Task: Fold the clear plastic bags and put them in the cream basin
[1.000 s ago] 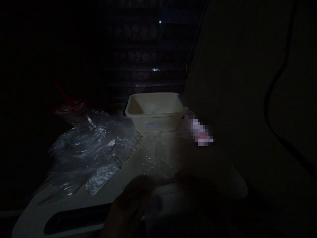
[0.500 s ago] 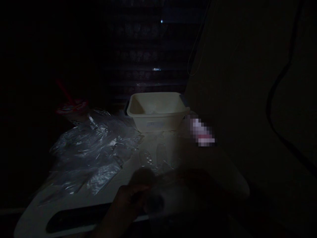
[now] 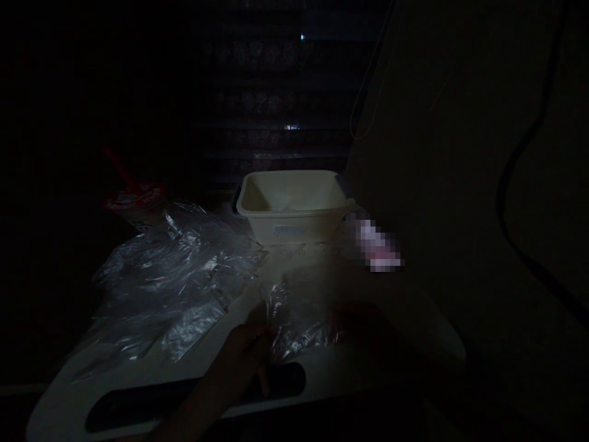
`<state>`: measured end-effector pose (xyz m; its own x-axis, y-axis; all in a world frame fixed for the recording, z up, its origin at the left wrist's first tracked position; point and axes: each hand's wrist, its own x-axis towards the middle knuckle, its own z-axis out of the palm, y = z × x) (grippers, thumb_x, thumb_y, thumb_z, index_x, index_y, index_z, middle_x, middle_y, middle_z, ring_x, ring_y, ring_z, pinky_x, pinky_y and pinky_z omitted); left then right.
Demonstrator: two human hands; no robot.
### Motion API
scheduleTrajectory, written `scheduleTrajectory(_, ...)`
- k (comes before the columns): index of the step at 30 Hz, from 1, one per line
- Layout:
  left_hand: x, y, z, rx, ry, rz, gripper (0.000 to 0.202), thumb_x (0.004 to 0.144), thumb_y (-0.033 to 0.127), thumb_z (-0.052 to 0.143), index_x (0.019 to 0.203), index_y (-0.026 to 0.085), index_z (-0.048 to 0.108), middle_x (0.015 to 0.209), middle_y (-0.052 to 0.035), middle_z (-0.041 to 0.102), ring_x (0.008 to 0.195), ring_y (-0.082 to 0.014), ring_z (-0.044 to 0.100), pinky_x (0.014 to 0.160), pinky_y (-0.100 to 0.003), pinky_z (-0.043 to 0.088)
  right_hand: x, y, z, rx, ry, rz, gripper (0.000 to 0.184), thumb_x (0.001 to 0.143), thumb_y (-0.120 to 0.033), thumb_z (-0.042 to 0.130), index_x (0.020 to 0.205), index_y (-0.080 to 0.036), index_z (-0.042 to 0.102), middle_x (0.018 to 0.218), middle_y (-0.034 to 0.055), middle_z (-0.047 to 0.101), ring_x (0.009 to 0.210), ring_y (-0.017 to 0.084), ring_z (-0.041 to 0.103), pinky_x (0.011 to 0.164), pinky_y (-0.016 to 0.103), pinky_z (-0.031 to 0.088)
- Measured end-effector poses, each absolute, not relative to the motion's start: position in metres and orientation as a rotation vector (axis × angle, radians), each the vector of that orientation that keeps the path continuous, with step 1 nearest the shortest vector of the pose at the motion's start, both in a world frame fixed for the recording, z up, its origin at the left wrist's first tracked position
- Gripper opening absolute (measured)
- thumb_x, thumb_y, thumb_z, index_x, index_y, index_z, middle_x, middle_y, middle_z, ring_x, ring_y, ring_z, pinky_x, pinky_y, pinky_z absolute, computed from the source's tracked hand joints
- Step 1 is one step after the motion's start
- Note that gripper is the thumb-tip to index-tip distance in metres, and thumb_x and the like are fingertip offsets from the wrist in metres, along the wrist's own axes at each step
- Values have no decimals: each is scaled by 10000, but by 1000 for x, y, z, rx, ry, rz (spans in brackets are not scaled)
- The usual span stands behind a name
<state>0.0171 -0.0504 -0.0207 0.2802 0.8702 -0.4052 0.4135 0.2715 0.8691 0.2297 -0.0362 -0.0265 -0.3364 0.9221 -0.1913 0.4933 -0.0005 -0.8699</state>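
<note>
The scene is very dark. My left hand [image 3: 246, 353] reaches over the near edge of a white board-like table [image 3: 211, 350] and pinches the left edge of a small clear plastic bag [image 3: 294, 316], lifted a little off the surface. My right hand [image 3: 356, 319] is a dim shape at the bag's right side and seems to hold it too. A cream rectangular plastic tub [image 3: 292, 205] stands open behind the bag.
A heap of crumpled clear plastic bags [image 3: 170, 276] covers the left of the table. A red and white packet [image 3: 133, 199] lies at the far left. A dark slot handle [image 3: 184, 399] runs along the near edge. A wall with a black cable [image 3: 506, 184] rises on the right.
Both hands have risen from the bottom edge. The small clear bag, which lay flat on the table, is now gripped and raised between them.
</note>
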Motion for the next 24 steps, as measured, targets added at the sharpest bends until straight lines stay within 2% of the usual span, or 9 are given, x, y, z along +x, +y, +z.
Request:
scheduleTrajectory(4, 19, -43, -17, 1325, 1376, 511, 458, 762, 489, 295, 451, 172, 404, 268, 60, 393, 258, -73, 390, 346, -170, 264, 231, -33, -21, -1619, -1775, 1234, 235, 719, -307, 430, 623, -155, 580, 656, 24, 610, 639, 156, 566, 573, 249, 428)
scheduleTrajectory(7, 20, -42, -15, 1302, 1374, 529, 428, 750, 496, 313, 523, 165, 461, 277, 70, 385, 266, -77, 395, 339, -172, 267, 233, -34, -18, -1703, -1709, 1196, 183, 681, -302, 477, 636, -162, 587, 664, 22, 616, 658, 164, 567, 578, 253, 433)
scheduleTrajectory(12, 20, -49, -18, 1200, 1500, 512, 281, 621, 423, 525, 691, 151, 543, 395, 84, 442, 290, -58, 367, 325, -172, 285, 233, -29, -19, -1592, -1648, 1243, 202, 701, -279, 458, 562, -165, 550, 559, -7, 577, 554, 115, 546, 519, 209, 422)
scheduleTrajectory(15, 20, -50, -20, 1170, 1471, 556, 246, 637, 395, 498, 669, 153, 517, 408, 80, 451, 272, -45, 342, 307, -162, 257, 231, -22, -21, -1520, -1604, 1278, 234, 711, -290, 444, 536, -158, 525, 519, -11, 547, 504, 99, 526, 491, 204, 416)
scheduleTrajectory(19, 20, -43, -24, 1209, 1411, 598, 264, 667, 413, 455, 610, 156, 470, 407, 68, 473, 252, -44, 364, 301, -156, 254, 232, -19, -21, -1594, -1544, 1213, 191, 649, -338, 510, 693, -164, 575, 646, 17, 607, 604, 150, 569, 543, 261, 459)
scheduleTrajectory(24, 19, -37, -28, 1239, 1417, 620, 235, 675, 396, 459, 643, 163, 453, 375, 78, 465, 245, -67, 404, 303, -175, 296, 239, -28, -20, -1671, -1568, 1113, 337, 637, -333, 526, 942, -192, 556, 752, 40, 624, 727, 192, 576, 626, 318, 471)
